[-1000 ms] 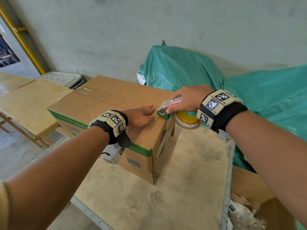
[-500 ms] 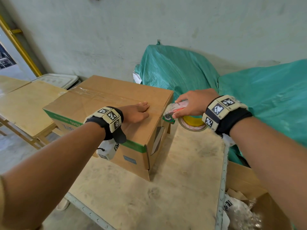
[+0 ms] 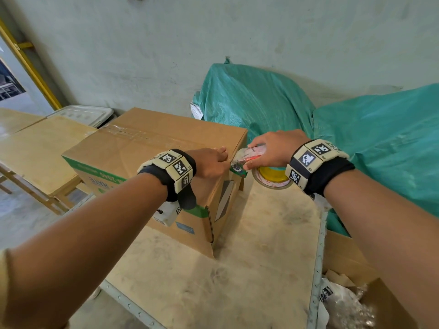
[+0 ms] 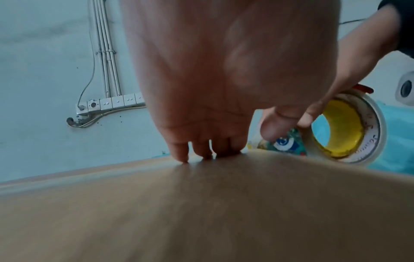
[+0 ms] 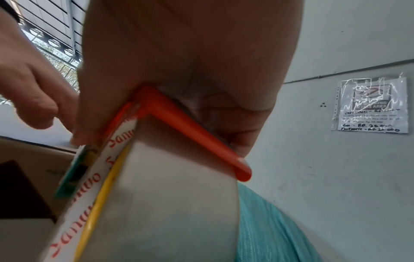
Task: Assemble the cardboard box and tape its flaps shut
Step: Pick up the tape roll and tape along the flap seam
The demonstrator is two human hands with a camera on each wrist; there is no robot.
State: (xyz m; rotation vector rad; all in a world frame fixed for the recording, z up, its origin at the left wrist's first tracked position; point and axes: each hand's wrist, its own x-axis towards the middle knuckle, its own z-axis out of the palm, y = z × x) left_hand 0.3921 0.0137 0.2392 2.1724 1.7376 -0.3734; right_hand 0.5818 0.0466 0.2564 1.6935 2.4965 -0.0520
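The right hand (image 3: 276, 148) curls its fingers and thumb around a red plastic tape dispenser (image 5: 192, 134) that carries a wide roll of clear packing tape with a yellow core (image 4: 342, 129). The roll's white side ring bears red gothic lettering, only partly legible. The dispenser's green front end (image 3: 238, 170) sits right at the top right edge of a closed brown cardboard box (image 3: 133, 150).

The left hand (image 3: 209, 162) lies palm down on the box top, close to that same edge, fingers fairly straight with their tips (image 4: 181, 156) pressing the cardboard. It grasps nothing.

A strip of clear tape (image 3: 133, 134) runs along the box's top seam. The box has a green band near its upper side edge and blue printing that appears upside down and cannot be read with confidence. It stands on a dusty pale board table with a metal rim (image 3: 317, 269).

Both wrists wear black bands with white coded marker blocks (image 3: 313, 157). Behind the box are bulky shapes under green woven tarpaulin (image 3: 261, 100). On the grey wall hangs a plastic-sleeved notice (image 5: 371, 104) with handwritten lines that include "RP. 25.000".
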